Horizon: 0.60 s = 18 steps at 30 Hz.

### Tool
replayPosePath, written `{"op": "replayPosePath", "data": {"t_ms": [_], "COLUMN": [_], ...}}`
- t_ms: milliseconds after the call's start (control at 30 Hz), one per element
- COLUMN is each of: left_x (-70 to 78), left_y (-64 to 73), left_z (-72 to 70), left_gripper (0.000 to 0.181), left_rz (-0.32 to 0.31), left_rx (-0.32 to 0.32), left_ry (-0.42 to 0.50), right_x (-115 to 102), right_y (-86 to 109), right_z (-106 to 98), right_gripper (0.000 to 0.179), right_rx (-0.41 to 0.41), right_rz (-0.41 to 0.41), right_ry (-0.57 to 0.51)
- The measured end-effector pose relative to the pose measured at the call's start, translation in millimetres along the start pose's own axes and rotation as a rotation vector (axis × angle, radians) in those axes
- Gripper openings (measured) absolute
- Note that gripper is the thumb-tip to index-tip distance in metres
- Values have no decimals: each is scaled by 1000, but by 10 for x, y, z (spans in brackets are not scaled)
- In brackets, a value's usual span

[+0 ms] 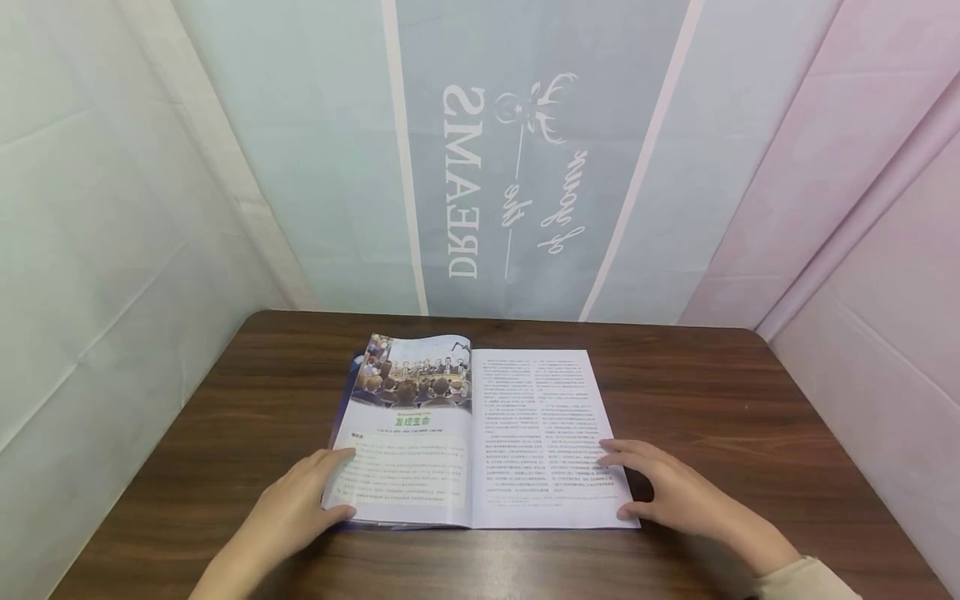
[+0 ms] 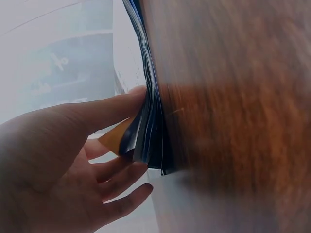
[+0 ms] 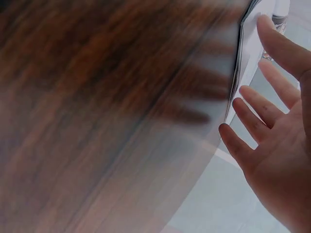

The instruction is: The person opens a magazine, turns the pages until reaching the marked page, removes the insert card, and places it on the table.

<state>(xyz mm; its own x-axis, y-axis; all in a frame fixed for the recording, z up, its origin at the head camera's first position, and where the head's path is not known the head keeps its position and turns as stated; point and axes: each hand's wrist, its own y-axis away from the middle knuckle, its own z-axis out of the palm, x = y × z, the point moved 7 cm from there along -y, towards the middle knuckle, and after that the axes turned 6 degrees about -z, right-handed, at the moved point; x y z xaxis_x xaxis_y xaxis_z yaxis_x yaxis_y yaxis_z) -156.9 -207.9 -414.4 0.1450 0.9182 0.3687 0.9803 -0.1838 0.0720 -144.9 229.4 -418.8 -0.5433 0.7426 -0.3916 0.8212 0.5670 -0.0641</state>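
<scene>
An open magazine [image 1: 540,433] lies on the brown wooden table. Its left page [image 1: 408,467] has a color picture of a seated crowd above green heading characters; printed text fills the right page. At the lower left edge rests my left hand [image 1: 296,500], thumb and index fingertips on the page. Seen from the left wrist, loosely bent fingers are beside the splayed page edges [image 2: 148,97]. My right hand [image 1: 678,492] rests at the lower right edge, thumb and fingers spread apart. The right wrist view shows these fingers fairly straight beside the thin page edge [image 3: 238,58].
A pale curtain [image 1: 337,167] with mirrored lettering hangs behind the table's far edge. White cloth [image 1: 90,250] hangs at the left, pinkish cloth [image 1: 885,292] at the right. Wooden tabletop [image 1: 712,383] surrounds the magazine.
</scene>
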Motion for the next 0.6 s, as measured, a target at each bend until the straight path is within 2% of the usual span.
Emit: {"op": "replayPosePath", "data": {"t_ms": [167,600], "left_x": [-43,-84], "left_y": [-11,-15], "left_z": [16,21], "left_gripper": [73,70], "left_rz": [-15,-36], "left_rx": [-29,-51], "left_ry": [-10,-23], "right_x": [20,19], "right_y": [-1,-3], "right_z": [23,32], "right_gripper": [56,52], "right_rx": [-24,-31], "right_rz": [20,33], "right_ry": [-13,2]}}
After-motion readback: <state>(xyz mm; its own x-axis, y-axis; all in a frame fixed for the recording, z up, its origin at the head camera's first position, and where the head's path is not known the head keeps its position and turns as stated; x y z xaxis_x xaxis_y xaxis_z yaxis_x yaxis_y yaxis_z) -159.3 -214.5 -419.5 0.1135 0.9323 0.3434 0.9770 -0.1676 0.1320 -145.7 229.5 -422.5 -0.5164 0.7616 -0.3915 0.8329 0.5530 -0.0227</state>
